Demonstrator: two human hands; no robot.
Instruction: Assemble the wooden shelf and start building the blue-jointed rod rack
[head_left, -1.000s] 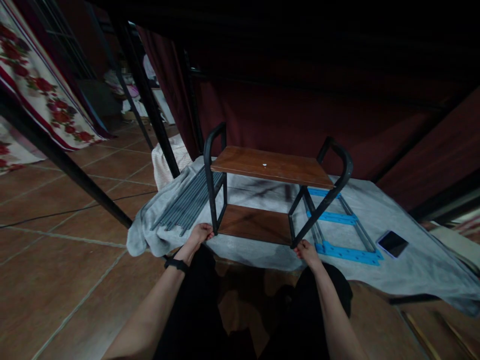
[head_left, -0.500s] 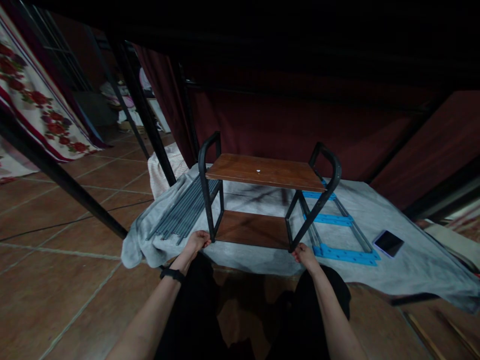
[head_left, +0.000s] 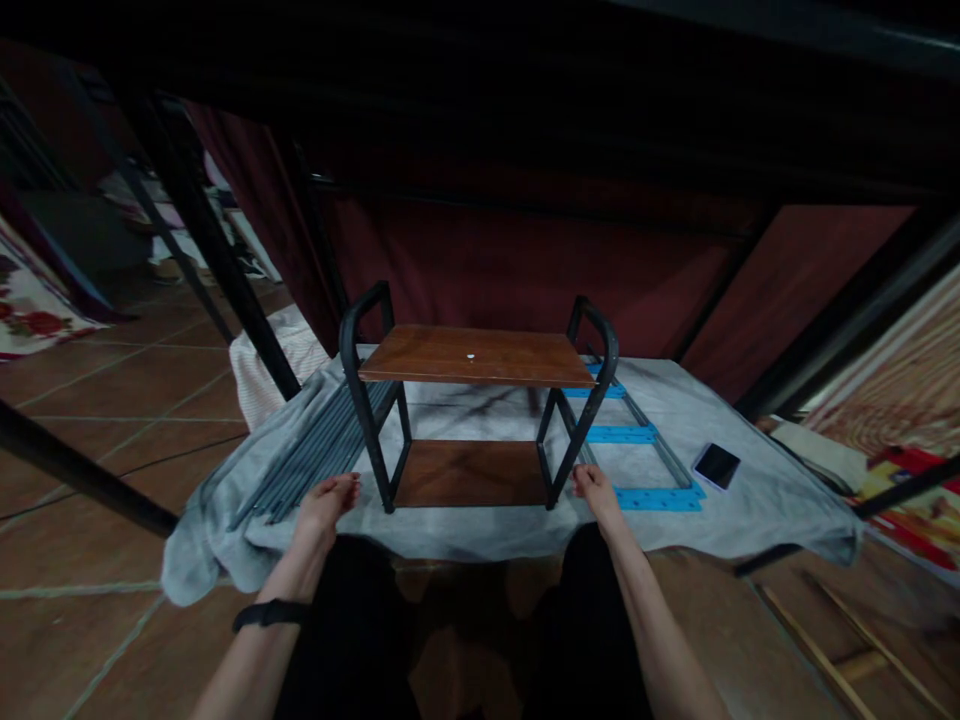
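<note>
head view | left hand (head_left: 328,500): grip spread and empty, over grey cloth (head_left: 217,520) | shelf (head_left: 476,355) just right of it, gap to front leg | right hand (head_left: 592,487): at other front leg, cannot tell its grip | blue strips (head_left: 656,498) just right, phone (head_left: 716,465) farther right | grey rods (head_left: 300,455) ahead-left of left hand
</note>
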